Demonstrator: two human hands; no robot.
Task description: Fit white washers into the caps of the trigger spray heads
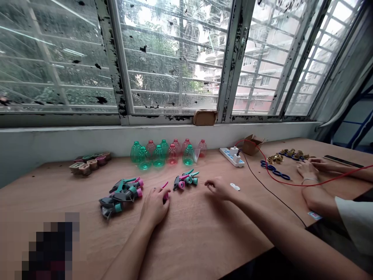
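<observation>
My left hand point(155, 205) is closed over a trigger spray head point(166, 195), whose pink parts show beside the fingers; the rest of it is hidden. To its left lies a pile of grey spray heads point(125, 195) with pink or teal caps and triggers. A smaller group of spray heads point(186, 180) sits between my hands, farther back. Just right of that group hovers my right hand point(218, 188), fingers loosely bent and apart, with nothing visible in them.
Green bottles point(159, 156) and red bottles point(173, 154) stand by the wall. At left sit small box-like pieces point(90, 163). A power strip point(231, 157), red cable point(271, 175) and white piece point(234, 187) lie rightward. Another person's hands point(309, 169) work near blue scissors-like items point(274, 170).
</observation>
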